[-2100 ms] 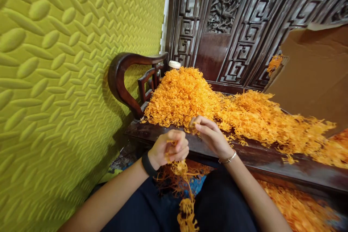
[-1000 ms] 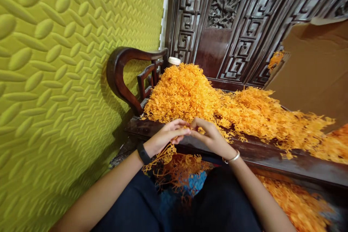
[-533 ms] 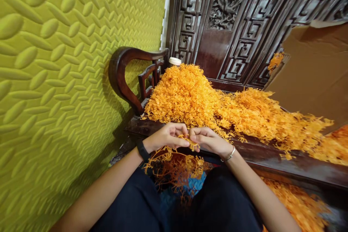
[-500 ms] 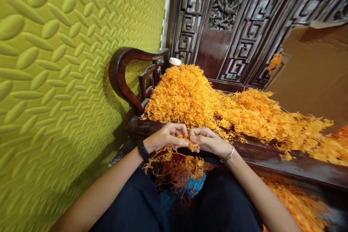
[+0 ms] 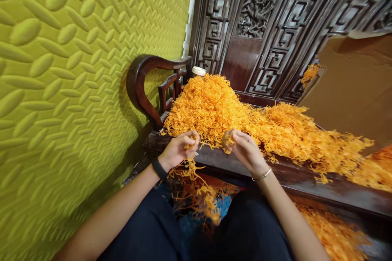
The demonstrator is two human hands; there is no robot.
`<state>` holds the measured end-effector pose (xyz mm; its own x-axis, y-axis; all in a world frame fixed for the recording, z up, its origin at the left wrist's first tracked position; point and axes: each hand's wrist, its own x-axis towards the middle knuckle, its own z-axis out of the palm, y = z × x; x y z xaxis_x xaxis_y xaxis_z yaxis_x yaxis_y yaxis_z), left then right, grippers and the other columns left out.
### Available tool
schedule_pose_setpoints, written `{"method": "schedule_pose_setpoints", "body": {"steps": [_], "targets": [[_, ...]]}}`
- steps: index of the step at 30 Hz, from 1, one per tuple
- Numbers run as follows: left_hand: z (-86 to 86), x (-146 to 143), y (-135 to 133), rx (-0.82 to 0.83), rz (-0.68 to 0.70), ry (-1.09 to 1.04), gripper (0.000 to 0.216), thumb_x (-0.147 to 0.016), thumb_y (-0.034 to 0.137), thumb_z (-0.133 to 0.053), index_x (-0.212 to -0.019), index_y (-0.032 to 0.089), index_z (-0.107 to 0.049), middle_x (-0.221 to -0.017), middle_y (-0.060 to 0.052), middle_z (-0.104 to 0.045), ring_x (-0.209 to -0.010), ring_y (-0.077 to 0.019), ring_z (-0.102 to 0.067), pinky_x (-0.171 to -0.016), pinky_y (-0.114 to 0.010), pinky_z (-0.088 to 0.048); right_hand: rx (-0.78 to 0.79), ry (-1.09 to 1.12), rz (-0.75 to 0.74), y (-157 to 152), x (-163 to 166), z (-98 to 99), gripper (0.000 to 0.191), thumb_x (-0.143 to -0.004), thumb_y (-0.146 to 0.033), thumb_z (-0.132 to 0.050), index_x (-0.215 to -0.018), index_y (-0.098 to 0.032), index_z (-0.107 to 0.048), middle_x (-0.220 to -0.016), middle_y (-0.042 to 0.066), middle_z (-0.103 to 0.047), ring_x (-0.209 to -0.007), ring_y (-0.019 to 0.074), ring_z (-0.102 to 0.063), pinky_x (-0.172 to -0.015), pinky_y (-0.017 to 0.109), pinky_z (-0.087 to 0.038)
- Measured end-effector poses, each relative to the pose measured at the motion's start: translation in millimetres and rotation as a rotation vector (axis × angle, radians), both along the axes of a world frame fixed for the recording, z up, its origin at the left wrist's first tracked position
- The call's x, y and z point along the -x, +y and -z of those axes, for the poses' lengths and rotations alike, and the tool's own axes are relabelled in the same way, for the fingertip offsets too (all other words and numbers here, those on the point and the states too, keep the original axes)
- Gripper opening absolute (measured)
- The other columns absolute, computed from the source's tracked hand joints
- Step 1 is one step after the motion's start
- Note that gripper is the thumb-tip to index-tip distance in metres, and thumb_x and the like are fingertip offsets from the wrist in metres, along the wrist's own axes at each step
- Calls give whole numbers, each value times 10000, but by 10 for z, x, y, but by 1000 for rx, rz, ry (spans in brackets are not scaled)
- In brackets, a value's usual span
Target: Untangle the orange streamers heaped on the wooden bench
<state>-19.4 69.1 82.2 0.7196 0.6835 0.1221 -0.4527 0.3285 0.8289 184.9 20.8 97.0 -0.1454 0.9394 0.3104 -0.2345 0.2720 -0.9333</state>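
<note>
My left hand (image 5: 179, 150) is closed on a thin, branching orange plastic sprig (image 5: 190, 168), whose curly ends hang below the palm over my lap. Across a gap to the right, my right hand (image 5: 245, 151) pinches a small orange plastic piece (image 5: 229, 140) between thumb and fingers. Both hands are raised at the front edge of a dark wooden bench (image 5: 214, 155). Just behind them lies a large heap of similar orange plastic pieces (image 5: 208, 106), spreading to the right along the seat.
A curved wooden armrest (image 5: 136, 85) and a green embossed wall (image 5: 76, 89) border the left. A white-lidded container (image 5: 198, 71) stands behind the heap. Brown cardboard (image 5: 352, 89) leans against the carved backrest (image 5: 260, 12). More orange pieces (image 5: 327, 228) lie below the bench at right.
My hands, together before, have moved apart: the left slightly left, the right to the right and up. Each now holds orange plastic separately, and the left hand's sprig hangs lower.
</note>
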Motion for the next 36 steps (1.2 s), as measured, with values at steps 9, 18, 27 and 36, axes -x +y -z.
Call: {"method": "schedule_pose_setpoints", "body": {"steps": [9,18,27,36], "targets": [[-18,-70,-14,16,-40,123,319,-764,414,-484,-919,144,-555,-607,39,-426,-426,-44,-276,-414,-199,-158,-105,-520,636,248,-300,275,295,-694,-400,-668,-761,-203,-459,-686,-3,-512,-592,129,-489,-576,288,-402],[0,-143,-49,-27,-76,203,400,-762,469,-481,-987,142,-534,-683,6,-508,-462,-56,-338,-451,-216,-170,-274,-857,934,232,-379,285,263,-713,-303,-650,-898,-180,-508,-903,63,-504,-635,137,-441,-674,339,-405],[70,-270,-129,-110,-38,217,291,-813,451,-516,-907,179,-478,-740,12,-515,-598,-89,-464,-535,-228,-301,-479,-959,207,-72,129,9,235,-860,-318,-547,-1057,-189,-548,-857,52,-536,-740,156,-516,-675,284,-436],[59,-244,-133,-213,-21,301,355,-837,495,-461,-955,162,-500,-723,-3,-554,-513,-66,-412,-478,-231,-233,-518,-882,210,-37,59,26,62,-860,-198,-538,-832,-171,-587,-817,50,-548,-752,148,-536,-684,273,-436]]}}
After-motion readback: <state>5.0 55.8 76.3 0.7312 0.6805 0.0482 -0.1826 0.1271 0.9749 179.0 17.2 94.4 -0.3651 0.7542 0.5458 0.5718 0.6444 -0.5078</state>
